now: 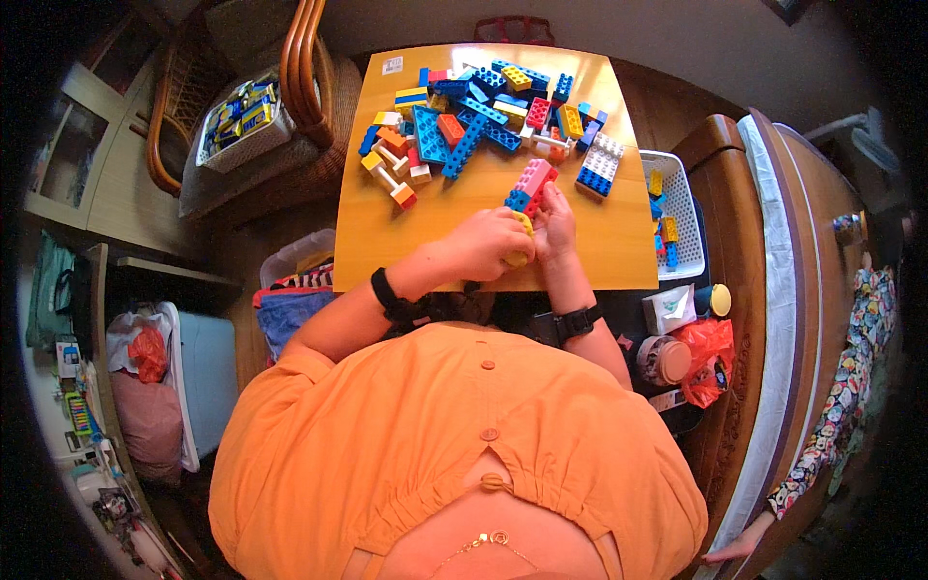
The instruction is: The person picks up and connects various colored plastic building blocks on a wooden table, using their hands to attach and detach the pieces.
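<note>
Close to the table's near edge, both hands meet around a stack of toy building bricks (532, 184) in pink, red and blue. My right hand (556, 227) is closed on the stack's right side, thumb and fingers along it. My left hand (483, 246) curls around a yellow piece (523, 223) just below the stack. Its fingers cover most of that piece, and whether it is joined to the stack I cannot tell. Right of the hands lies a white-and-blue brick block (601, 166). A yellow-orange and white brick assembly (391, 181) lies to the left.
Several loose bricks, including a blue plate (430, 135), cover the far part of the wooden table (435, 237). A white basket (688, 217) with bricks stands at the right edge. Another basket (246, 150) sits on a rattan chair at left. Far right, another person's patterned sleeve (831, 416) shows.
</note>
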A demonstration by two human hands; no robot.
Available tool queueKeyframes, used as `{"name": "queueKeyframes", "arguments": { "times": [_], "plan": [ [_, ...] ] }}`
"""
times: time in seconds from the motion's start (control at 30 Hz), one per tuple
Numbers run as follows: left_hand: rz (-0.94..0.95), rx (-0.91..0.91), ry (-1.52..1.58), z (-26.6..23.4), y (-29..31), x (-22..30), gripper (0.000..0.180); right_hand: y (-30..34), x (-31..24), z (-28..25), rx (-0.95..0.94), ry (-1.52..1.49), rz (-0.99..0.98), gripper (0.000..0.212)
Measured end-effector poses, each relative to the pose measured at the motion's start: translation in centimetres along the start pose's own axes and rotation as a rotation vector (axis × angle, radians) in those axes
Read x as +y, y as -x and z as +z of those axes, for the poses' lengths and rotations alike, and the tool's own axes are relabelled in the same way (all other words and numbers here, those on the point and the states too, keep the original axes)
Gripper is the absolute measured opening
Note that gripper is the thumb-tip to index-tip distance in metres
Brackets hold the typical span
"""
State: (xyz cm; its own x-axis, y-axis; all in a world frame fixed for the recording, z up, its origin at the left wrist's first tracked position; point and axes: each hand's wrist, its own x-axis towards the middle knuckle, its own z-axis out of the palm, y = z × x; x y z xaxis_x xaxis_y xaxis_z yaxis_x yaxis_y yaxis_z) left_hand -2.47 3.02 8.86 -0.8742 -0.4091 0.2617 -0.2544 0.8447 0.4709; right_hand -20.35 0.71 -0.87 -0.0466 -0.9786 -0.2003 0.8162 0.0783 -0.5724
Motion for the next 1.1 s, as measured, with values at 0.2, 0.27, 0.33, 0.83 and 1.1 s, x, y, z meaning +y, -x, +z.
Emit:
{"name": "queueKeyframes", "arguments": {
  "times": [0.2,0.27,0.33,0.83,1.1],
  "plan": [
    [-0.013,0.376,0.239,-1.7,1.8,1.1,0.039,-1.3,0.0,-0.7,0.034,0.019,0.043,0.035],
    [-0.044,0.484,0.257,-1.4,1.5,1.4,0.035,-1.4,0.3,-0.5,0.032,0.006,-0.022,0.034],
    [-0.010,0.509,0.113,-1.1,0.7,1.4,0.035,-1.5,0.4,-0.5,0.059,-0.052,-0.026,0.035],
    [-0.463,0.674,0.796,0.5,-3.6,-6.7,0.023,1.8,-3.9,0.5,-0.228,0.199,0.369,0.036],
    [-0.532,0.513,0.835,-0.7,-1.9,-5.7,0.025,1.9,-2.9,0.3,-0.223,0.236,0.278,0.044]
  ]
}}
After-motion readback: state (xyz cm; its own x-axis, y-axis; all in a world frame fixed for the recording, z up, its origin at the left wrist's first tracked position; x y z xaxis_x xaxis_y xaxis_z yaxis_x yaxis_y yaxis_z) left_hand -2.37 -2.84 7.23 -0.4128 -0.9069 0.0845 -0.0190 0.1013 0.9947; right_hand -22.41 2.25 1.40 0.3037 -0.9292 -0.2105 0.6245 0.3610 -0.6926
